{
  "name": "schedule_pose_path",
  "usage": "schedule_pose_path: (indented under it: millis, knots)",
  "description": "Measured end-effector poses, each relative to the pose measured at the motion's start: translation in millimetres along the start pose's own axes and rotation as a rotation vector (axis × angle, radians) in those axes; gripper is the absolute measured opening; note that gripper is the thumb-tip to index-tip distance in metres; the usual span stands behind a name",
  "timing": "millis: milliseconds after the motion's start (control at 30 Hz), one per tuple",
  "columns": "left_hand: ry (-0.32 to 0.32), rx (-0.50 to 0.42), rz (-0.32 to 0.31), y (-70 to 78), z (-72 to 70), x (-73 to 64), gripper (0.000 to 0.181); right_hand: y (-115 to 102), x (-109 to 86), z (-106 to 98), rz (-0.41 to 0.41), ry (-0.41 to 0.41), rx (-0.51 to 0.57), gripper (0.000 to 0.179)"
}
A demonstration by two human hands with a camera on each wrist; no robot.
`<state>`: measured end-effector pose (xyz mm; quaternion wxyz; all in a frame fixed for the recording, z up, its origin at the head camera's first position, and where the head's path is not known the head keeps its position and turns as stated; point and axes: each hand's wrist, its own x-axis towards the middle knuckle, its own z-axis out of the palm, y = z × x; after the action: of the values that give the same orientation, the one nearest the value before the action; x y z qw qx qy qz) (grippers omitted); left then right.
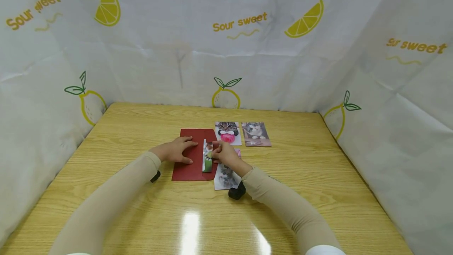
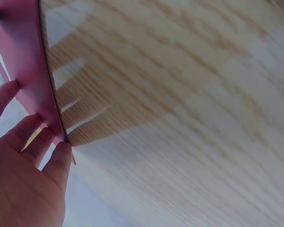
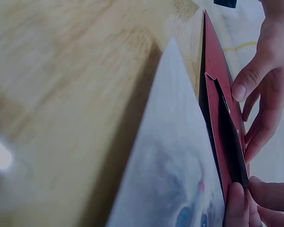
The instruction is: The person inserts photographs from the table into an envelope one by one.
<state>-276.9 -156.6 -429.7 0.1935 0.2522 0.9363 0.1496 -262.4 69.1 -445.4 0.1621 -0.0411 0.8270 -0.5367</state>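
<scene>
A red envelope (image 1: pixel 189 173) lies on the wooden table, its flap side toward the right. My left hand (image 1: pixel 177 150) rests on the envelope with fingers spread; in the left wrist view, the fingertips of this hand (image 2: pixel 26 170) touch the red paper. From the envelope's opening sticks a narrow strip of a photo card (image 1: pixel 207 162) with green at its lower end. My right hand (image 1: pixel 228 156) pinches the card's right edge between thumb and fingers. In the right wrist view the card's dark back (image 3: pixel 231 142) slants up from the envelope (image 3: pixel 215 59); the rest is inside it.
A tabby cat card (image 1: pixel 228 132) and a grey-and-white cat card (image 1: pixel 256 133) lie beyond my right hand. Partly under my right wrist lies a fluffy cat card (image 1: pixel 224 177), with a pink-patterned card (image 1: pixel 238 153) behind it. A lemon-print curtain (image 1: pixel 159 70) borders the table.
</scene>
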Motion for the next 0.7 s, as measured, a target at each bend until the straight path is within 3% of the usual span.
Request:
schedule_pose_path:
  millis: [367,700]
  knots:
    - [0.007,0.006,-0.006,-0.5,0.1,-0.7,0.072,-1.7,2.5,1.9,0.01,-0.056,-0.045,0.057]
    - [-0.004,0.001,-0.011,-0.3,-0.2,-1.0,0.073,0.4,-0.9,3.9,0.001,0.014,-0.033,0.045]
